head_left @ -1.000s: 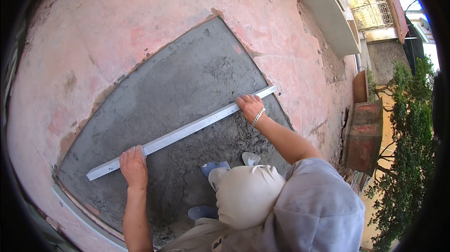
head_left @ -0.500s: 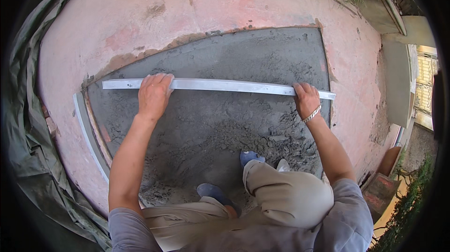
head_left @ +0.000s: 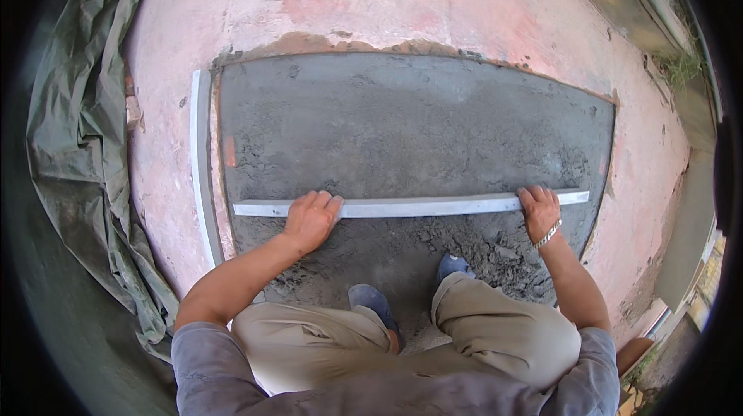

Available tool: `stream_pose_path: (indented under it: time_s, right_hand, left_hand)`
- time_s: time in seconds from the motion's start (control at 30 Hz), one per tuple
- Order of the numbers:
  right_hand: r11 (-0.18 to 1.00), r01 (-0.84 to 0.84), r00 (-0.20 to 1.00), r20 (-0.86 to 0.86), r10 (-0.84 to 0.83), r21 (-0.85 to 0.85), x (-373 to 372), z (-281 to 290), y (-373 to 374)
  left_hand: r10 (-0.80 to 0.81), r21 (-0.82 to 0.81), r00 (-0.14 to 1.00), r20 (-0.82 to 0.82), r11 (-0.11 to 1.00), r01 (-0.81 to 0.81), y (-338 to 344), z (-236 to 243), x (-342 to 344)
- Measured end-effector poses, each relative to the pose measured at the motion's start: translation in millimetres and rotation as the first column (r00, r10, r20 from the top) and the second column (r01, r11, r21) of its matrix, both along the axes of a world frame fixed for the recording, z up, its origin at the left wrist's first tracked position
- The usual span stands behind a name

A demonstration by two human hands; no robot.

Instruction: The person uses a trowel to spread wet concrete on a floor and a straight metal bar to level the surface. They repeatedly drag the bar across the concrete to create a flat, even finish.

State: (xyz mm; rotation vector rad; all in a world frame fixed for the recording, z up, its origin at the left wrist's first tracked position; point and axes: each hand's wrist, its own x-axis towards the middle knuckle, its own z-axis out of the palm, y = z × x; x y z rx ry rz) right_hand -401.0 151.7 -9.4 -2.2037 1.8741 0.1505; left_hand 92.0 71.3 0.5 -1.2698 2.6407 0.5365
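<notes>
A long silvery metal screed bar lies crosswise on a patch of wet grey mortar. Toward the bar's left end, my left hand grips it with the fingers over its far edge. My right hand, a bracelet at its wrist, holds the bar near its right end. Beyond the bar the mortar looks mostly smoothed. Between the bar and my feet it is rough, with loose clumps close to my right hand.
A second straight metal bar lies along the patch's left edge. Pink, worn floor surrounds the mortar. A crumpled green tarp runs down the left side. My shoes stand at the near edge. A low wall rises at the right.
Both hands have drawn the screed bar back toward my body across the mortar. The surface it passed over looks smoother. My head view has turned too.
</notes>
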Motion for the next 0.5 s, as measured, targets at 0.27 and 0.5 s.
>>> stream_pose_path:
  time_s: [0.27,0.5]
  right_hand:
    - [0.982,-0.040,0.999,-0.033,0.035,-0.182,-12.9,-12.3,-112.7]
    - [0.988,-0.070,0.996,-0.062,0.062,-0.140,3.7,-35.1,-180.3]
  left_hand:
    - [0.154,-0.289,0.983,-0.102,0.941,-0.178,-117.9,-13.0,-0.4]
    - [0.344,-0.210,0.939,-0.021,0.917,-0.340,-179.5,-10.4,9.4]
